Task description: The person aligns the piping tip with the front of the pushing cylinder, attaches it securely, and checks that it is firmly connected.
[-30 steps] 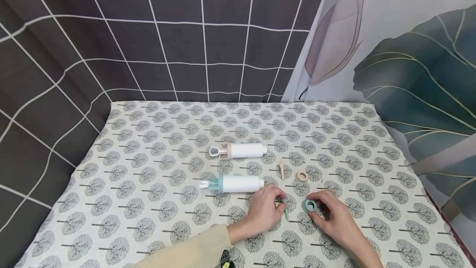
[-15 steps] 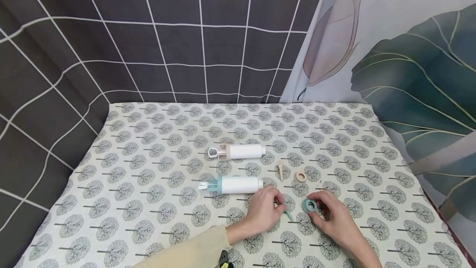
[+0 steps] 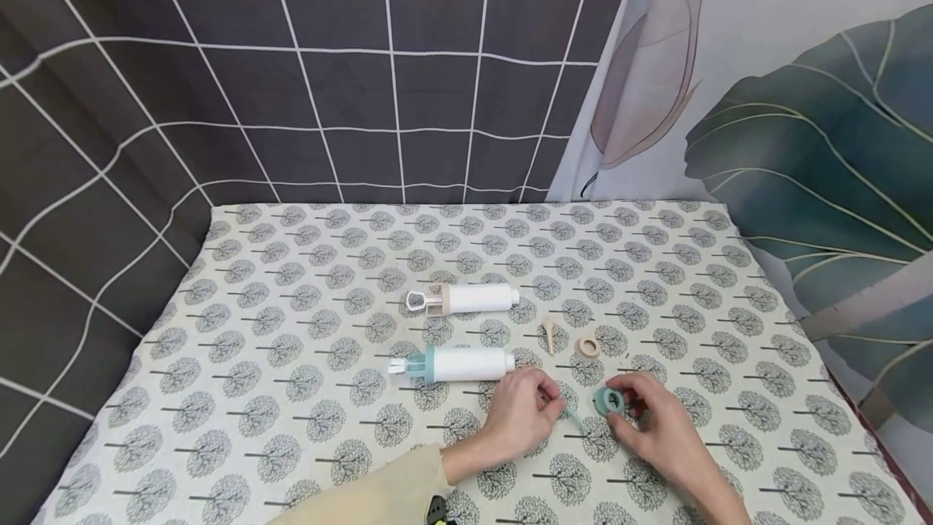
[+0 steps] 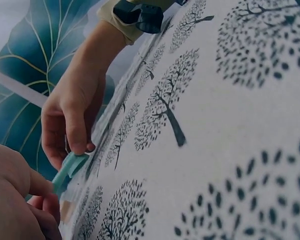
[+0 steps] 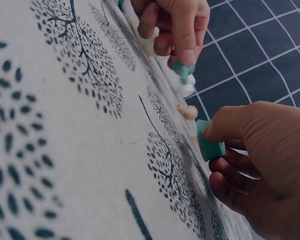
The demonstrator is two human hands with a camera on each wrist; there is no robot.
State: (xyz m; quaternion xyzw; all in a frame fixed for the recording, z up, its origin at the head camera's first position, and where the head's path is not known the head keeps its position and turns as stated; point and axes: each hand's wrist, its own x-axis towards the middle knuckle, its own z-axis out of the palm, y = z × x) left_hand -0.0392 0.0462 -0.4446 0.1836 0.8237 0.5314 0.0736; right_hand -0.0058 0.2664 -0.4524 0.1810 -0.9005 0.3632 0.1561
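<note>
In the head view, the left hand [image 3: 521, 413] pinches a slim green piece [image 3: 574, 416] between thumb and fingers, its narrow end slanting down toward the right. The right hand [image 3: 659, 429], well clear of the left, grips a green ring [image 3: 609, 400] with thumb and fingertips, its opening in view; the slim piece's free end is near the ring but apart from it. Beyond the hands, a beige peg [image 3: 550, 335] and a beige ring [image 3: 589, 347] lie side by side on the tree-patterned surface [image 3: 321, 428]. To their left are two white cylinders: one with a green collar [image 3: 430, 365], near the left hand, and one with a beige collar [image 3: 446, 299] farther back.

In the left wrist view, the left hand fills the lower left corner, fingertips closed on the slim piece. The right hand reaches down from a cream sleeve [image 4: 121, 25], thumb against the green ring; from this angle the two green parts overlap.

In the right wrist view, the right hand's thumb presses the ring's side, with fingers behind it. Above, the left hand's fingertips hold the slim piece, a visible gap between both green parts.
</note>
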